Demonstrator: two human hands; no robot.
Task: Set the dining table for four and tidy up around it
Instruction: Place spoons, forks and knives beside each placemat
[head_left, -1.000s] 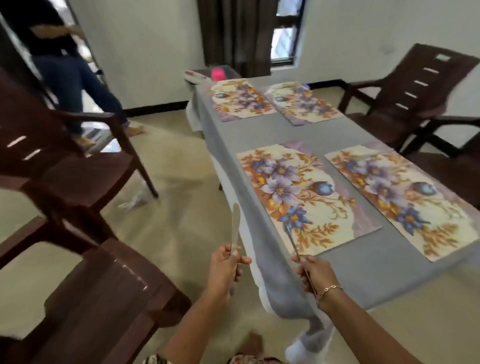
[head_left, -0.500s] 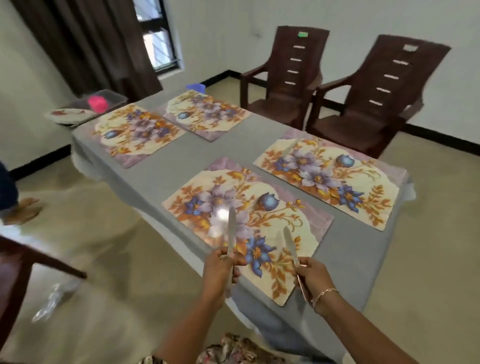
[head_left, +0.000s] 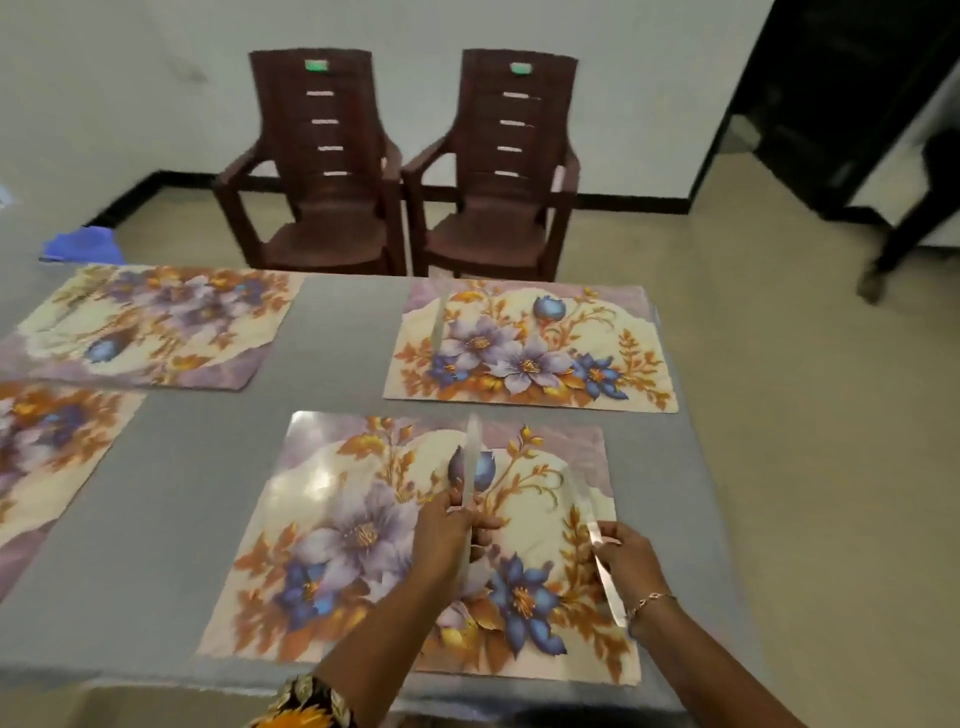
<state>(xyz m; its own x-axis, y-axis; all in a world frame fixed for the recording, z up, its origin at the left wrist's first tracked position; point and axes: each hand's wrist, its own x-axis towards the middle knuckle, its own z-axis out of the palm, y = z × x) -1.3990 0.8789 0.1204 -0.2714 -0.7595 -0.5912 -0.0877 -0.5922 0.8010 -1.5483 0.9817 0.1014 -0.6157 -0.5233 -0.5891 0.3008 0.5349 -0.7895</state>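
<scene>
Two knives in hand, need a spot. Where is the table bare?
Bare grey cloth runs between the far left placemat and far right placemat. The near placemat is free left of the left hand. Crowded: its right half, under the left knife, right knife and right hand.

A plain dining room in a home; a long table (head_left: 332, 358) under a grey cloth carries floral placemats (head_left: 530, 348); on the far side two dark brown plastic armchairs (head_left: 311, 171) stand against a bare white wall; beige floor; a dark doorway (head_left: 831, 104) far right.
</scene>
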